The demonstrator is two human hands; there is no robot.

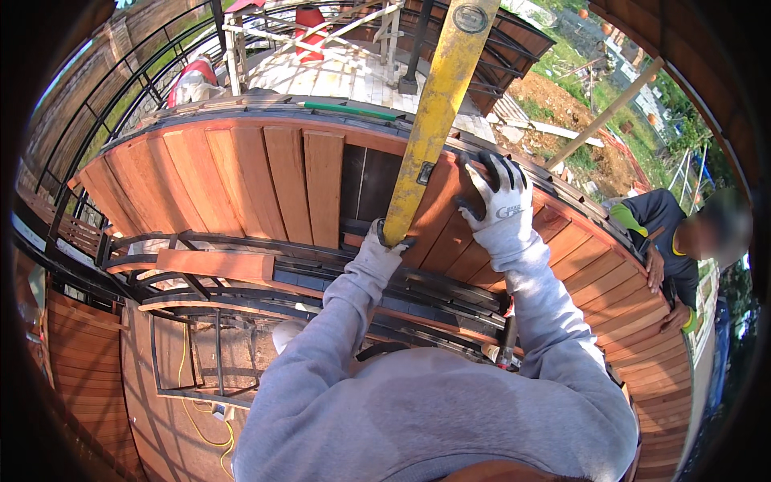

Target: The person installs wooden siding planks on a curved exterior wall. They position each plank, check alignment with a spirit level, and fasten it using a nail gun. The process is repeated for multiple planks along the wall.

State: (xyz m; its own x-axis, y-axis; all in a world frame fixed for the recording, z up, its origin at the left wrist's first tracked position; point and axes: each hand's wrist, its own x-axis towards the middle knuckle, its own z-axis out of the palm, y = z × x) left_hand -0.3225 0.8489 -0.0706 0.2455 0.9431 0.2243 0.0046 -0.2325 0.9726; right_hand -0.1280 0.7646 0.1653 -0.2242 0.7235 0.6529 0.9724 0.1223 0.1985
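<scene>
Left hand [377, 255], gloved, center frame: fingers wrapped around lower end of yellow level [440, 108], which runs up to top center, crossing over the curved row of wooden planks [253, 181]. Right hand [499, 197], gloved, right of center: fingers spread open at row's upper edge; can't tell how firmly they touch. Dark gap [371, 181] just left of level. Co-worker [662, 215] at right edge, hands on planks.

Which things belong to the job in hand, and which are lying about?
Job in hand:
long yellow spirit level in white-gloved left hand
reddish-brown wooden planks beside white-gloved right hand

Seemingly lying about:
slim green strip
thin curving yellow cable
</scene>
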